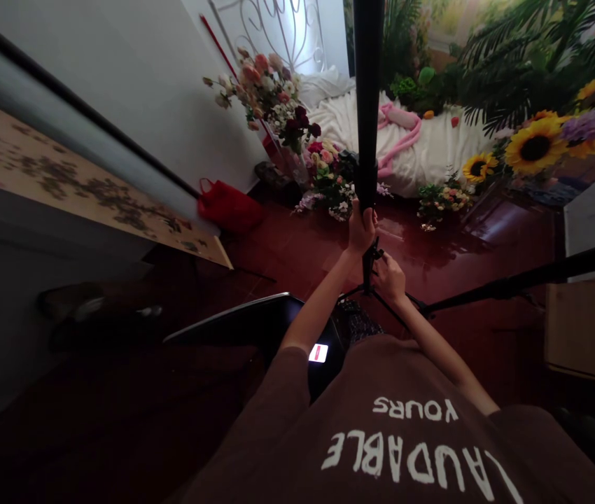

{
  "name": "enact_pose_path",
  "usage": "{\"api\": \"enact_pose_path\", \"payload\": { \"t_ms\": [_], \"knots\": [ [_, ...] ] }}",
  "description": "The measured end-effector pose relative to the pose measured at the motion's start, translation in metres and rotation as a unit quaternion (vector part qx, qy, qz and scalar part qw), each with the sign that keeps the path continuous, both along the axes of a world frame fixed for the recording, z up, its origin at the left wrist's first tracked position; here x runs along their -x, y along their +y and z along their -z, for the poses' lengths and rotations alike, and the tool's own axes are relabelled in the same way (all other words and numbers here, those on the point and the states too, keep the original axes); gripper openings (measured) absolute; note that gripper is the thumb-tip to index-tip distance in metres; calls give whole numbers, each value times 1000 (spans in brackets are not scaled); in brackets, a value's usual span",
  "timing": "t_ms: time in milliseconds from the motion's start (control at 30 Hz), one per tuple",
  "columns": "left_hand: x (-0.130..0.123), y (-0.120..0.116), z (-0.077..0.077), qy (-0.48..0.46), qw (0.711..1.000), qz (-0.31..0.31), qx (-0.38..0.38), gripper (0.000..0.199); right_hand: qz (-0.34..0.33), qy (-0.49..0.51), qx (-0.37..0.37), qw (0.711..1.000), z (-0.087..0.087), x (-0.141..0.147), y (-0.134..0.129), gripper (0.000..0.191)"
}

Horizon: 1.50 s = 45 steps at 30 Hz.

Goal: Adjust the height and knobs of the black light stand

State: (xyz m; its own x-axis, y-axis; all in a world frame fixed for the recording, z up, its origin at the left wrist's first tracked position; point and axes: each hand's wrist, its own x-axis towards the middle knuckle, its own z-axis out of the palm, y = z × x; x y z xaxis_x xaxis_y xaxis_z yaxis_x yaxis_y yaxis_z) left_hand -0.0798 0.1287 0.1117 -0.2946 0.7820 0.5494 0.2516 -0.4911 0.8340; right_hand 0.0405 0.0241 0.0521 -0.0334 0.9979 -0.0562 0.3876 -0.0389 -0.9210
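A black upright pole (369, 105) rises in front of my body, its thin legs spread on the red floor below. My left hand (362, 227) is wrapped round the pole's shaft. Lower down and a little to the right, my right hand (390, 277) is closed at a small black knob (378, 252) on the side of the pole. Its fingertips are partly hidden, so I cannot make out exactly what they pinch.
Another black pole (518, 278) slants in from the right. Bouquets (271, 87) and sunflowers (535, 145) stand around a white-draped seat (444, 150). A red bag (229, 206) lies left, near a long painted panel (92, 189). A dark screen (245, 322) is beside my left arm.
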Motion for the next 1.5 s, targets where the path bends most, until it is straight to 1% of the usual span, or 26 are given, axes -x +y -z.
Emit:
{"api": "enact_pose_path", "payload": {
  "t_ms": [67,100,167,200,233,300,400,600,800,933,1000,1067,1133,1200,1267,1367,1433,1500],
  "knots": [
    [1,-1,-1,7,1000,3,3,49,19,-66,-15,998,2,-2,0,37],
    [2,-1,-1,9,1000,5,7,49,22,-87,-32,995,2,-3,0,41],
    [3,0,0,12,1000,7,15,51,27,-87,-70,993,2,-5,-2,57],
    [4,1,1,13,1000,8,18,52,32,-83,-91,992,1,-6,-3,62],
    [5,2,3,15,1000,8,17,52,35,-81,-110,990,0,-6,-4,62],
    [5,5,6,16,1000,7,12,52,34,-91,-132,986,-3,-6,-3,54],
    [6,7,9,18,1000,6,5,50,27,-108,-142,984,-7,-4,0,42],
    [7,6,7,15,1000,10,-3,47,13,-102,-150,983,-6,-7,8,36],
    [8,3,4,24,1000,14,5,48,27,-69,-123,990,0,-6,11,30],
    [9,3,5,17,1000,10,12,51,43,-116,-75,990,2,2,14,24],
    [8,3,4,10,1000,9,12,53,44,-146,-59,986,0,6,16,25],
    [6,2,0,2,1000,8,13,53,43,-163,-61,984,-5,9,16,25],
    [3,-2,-4,-7,1000,1,25,53,41,-178,-61,981,-11,9,17,26],
    [-1,-7,-8,-16,999,-13,46,52,34,-203,-45,978,-17,7,18,28],
    [-5,-11,-11,-25,998,-25,58,51,10,-203,-21,979,-21,1,20,32],
    [-9,-17,-11,-32,998,-34,51,48,-40,-114,0,993,-17,-15,18,39],
    [-11,-19,-10,-29,997,-44,50,48,-71,-61,10,996,-8,-31,12,42],
    [-14,-23,-7,-22,996,-57,58,51,-101,-41,28,994,5,-51,-2,42]
  ]
}}
